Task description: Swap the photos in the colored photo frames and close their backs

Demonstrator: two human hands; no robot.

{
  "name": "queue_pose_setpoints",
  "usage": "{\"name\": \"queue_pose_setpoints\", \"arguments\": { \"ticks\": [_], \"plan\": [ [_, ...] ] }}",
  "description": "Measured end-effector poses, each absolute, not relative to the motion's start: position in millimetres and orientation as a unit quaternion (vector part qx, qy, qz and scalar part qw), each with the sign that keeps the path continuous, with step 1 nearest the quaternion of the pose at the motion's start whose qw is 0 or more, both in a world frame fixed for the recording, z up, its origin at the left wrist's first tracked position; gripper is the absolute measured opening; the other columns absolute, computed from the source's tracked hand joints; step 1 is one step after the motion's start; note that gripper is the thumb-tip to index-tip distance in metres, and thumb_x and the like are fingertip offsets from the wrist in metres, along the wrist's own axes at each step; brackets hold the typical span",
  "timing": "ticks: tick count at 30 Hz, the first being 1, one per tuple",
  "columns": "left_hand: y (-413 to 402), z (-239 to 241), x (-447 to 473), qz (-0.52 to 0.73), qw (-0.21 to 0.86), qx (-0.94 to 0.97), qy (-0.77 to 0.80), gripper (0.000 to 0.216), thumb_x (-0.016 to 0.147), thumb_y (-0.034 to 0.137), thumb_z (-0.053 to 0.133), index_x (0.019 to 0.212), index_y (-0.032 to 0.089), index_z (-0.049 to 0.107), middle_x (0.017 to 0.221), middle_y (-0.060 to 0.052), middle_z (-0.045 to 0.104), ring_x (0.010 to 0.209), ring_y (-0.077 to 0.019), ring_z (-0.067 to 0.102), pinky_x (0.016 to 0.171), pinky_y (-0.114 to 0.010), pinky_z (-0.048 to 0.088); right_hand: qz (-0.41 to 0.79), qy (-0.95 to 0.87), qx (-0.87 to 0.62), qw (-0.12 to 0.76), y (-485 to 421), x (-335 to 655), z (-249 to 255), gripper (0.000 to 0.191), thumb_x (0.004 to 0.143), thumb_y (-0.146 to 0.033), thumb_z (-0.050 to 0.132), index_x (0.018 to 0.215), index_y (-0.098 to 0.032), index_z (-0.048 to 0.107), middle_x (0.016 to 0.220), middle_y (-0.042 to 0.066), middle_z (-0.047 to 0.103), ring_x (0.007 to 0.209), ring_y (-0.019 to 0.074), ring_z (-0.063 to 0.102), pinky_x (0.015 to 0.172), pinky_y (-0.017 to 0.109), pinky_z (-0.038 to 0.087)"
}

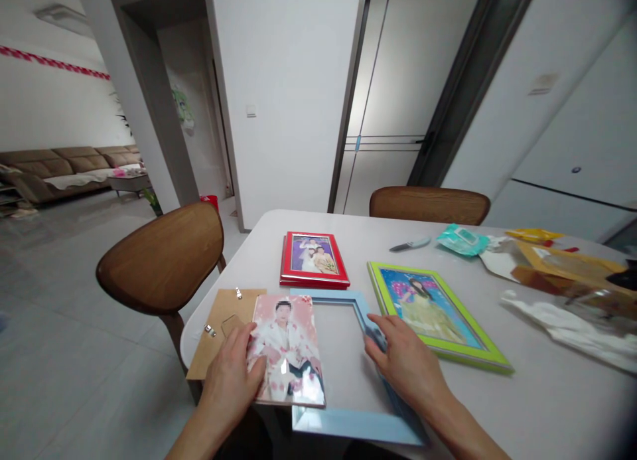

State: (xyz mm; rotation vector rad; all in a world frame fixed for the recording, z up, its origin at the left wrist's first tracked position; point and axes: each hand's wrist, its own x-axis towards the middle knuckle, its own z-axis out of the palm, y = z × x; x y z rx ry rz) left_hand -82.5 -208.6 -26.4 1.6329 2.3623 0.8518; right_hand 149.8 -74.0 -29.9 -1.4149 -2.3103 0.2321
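Note:
A pink photo print (288,350) lies tilted over the left edge of an empty light-blue picture frame (348,420) near the table's front. My left hand (231,374) grips the print's left side, thumb on top. My right hand (405,360) rests on the blue frame's right rail, fingers curled onto it. A brown backing board (221,314) with metal clips lies under the print, overhanging the table's left edge.
A red framed photo (313,257) and a green framed photo (432,310) lie behind. Further right are a knife (411,244), a teal wipes pack (462,239), cardboard and plastic wrapping (567,320). Two wooden chairs (164,261) stand at the white table (547,407).

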Motion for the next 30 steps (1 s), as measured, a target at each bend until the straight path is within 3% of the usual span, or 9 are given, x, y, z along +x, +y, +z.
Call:
{"name": "queue_pose_setpoints", "arguments": {
  "ticks": [3, 7, 9, 12, 15, 21, 27, 28, 30],
  "plan": [
    [-206.1, -20.5, -67.0, 0.301, 0.097, 0.558, 0.767, 0.038, 0.072, 0.023, 0.044, 0.11, 0.018, 0.045, 0.101, -0.008, 0.053, 0.093, -0.0229, 0.051, 0.079, -0.035, 0.041, 0.21, -0.825, -0.463, 0.246, -82.2, 126.9, -21.9, 0.041, 0.072, -0.027, 0.043, 0.109, -0.011, 0.051, 0.093, 0.01, 0.058, 0.073, 0.0173, 0.055, 0.071, 0.031, 0.043],
    [-196.6, -15.6, -48.3, 0.307, 0.115, 0.583, 0.744, 0.041, 0.07, 0.022, 0.047, 0.11, 0.018, 0.046, 0.101, -0.007, 0.054, 0.092, -0.0225, 0.051, 0.079, -0.034, 0.041, 0.484, -0.731, -0.43, 0.217, -88.6, 89.9, -27.2, 0.049, 0.069, -0.025, 0.043, 0.115, -0.007, 0.044, 0.069, 0.004, 0.059, 0.052, 0.0136, 0.052, 0.05, 0.027, 0.042],
    [-191.7, -13.2, -42.6, 0.301, 0.116, 0.591, 0.74, 0.041, 0.069, 0.025, 0.05, 0.109, 0.018, 0.047, 0.1, -0.008, 0.055, 0.093, -0.0239, 0.051, 0.08, -0.035, 0.04, 0.614, -0.657, -0.392, 0.196, -90.9, 76.4, -29.5, 0.047, 0.067, -0.021, 0.043, 0.112, -0.007, 0.047, 0.06, 0.001, 0.056, 0.044, 0.0113, 0.048, 0.042, 0.024, 0.038],
    [-186.9, -3.3, -37.5, 0.301, 0.111, 0.596, 0.737, 0.043, 0.068, 0.035, 0.054, 0.107, 0.018, 0.05, 0.102, -0.01, 0.055, 0.097, -0.0262, 0.049, 0.081, -0.037, 0.039, 0.718, -0.571, -0.328, 0.227, -96.1, 66.0, -19.2, 0.035, 0.065, -0.018, 0.046, 0.098, -0.009, 0.056, 0.061, 0.0, 0.057, 0.044, 0.0078, 0.046, 0.043, 0.02, 0.036],
    [-186.3, 18.4, -34.2, 0.322, 0.089, 0.596, 0.73, 0.044, 0.069, 0.041, 0.054, 0.107, 0.019, 0.05, 0.107, -0.01, 0.054, 0.101, -0.0272, 0.047, 0.083, -0.039, 0.038, 0.73, -0.542, -0.294, 0.297, -104.6, 62.4, 8.9, 0.029, 0.065, -0.021, 0.052, 0.092, -0.011, 0.058, 0.066, 0.0, 0.059, 0.053, 0.0078, 0.049, 0.049, 0.019, 0.037],
    [-190.2, 58.7, -37.7, 0.458, 0.127, 0.555, 0.683, 0.037, 0.074, 0.021, 0.045, 0.111, 0.019, 0.046, 0.104, -0.006, 0.058, 0.09, -0.0199, 0.056, 0.074, -0.031, 0.045, 0.697, -0.589, -0.243, 0.329, -114.1, 58.6, 53.1, 0.041, 0.07, -0.031, 0.053, 0.107, -0.016, 0.052, 0.083, 0.004, 0.06, 0.065, 0.0108, 0.052, 0.058, 0.024, 0.042],
    [-178.6, 19.6, -37.4, 0.65, 0.346, 0.375, 0.563, 0.041, 0.066, 0.013, 0.046, 0.107, 0.015, 0.047, 0.091, -0.003, 0.065, 0.084, -0.0174, 0.061, 0.073, -0.026, 0.048, 0.416, -0.702, -0.391, 0.426, -84.3, 95.7, 12.8, 0.037, 0.065, -0.03, 0.054, 0.099, -0.018, 0.058, 0.103, 0.007, 0.054, 0.084, 0.0175, 0.051, 0.066, 0.028, 0.041],
    [-175.6, 8.9, -33.5, 0.664, 0.389, 0.341, 0.54, 0.042, 0.065, 0.012, 0.046, 0.107, 0.014, 0.046, 0.088, -0.003, 0.066, 0.081, -0.0176, 0.062, 0.071, -0.027, 0.048, 0.411, -0.689, -0.427, 0.418, -79.5, 105.3, 2.6, 0.041, 0.064, -0.031, 0.054, 0.103, -0.018, 0.055, 0.099, 0.007, 0.054, 0.08, 0.0167, 0.051, 0.063, 0.027, 0.041],
    [-170.0, -10.7, -23.7, 0.671, 0.446, 0.297, 0.513, 0.043, 0.062, 0.01, 0.045, 0.105, 0.013, 0.046, 0.084, -0.004, 0.067, 0.079, -0.0184, 0.063, 0.069, -0.028, 0.049, 0.481, -0.647, -0.461, 0.37, -73.4, 123.0, -15.1, 0.052, 0.068, -0.033, 0.049, 0.117, -0.017, 0.044, 0.071, 0.0, 0.053, 0.059, 0.0124, 0.049, 0.051, 0.024, 0.038]
  ]
}}
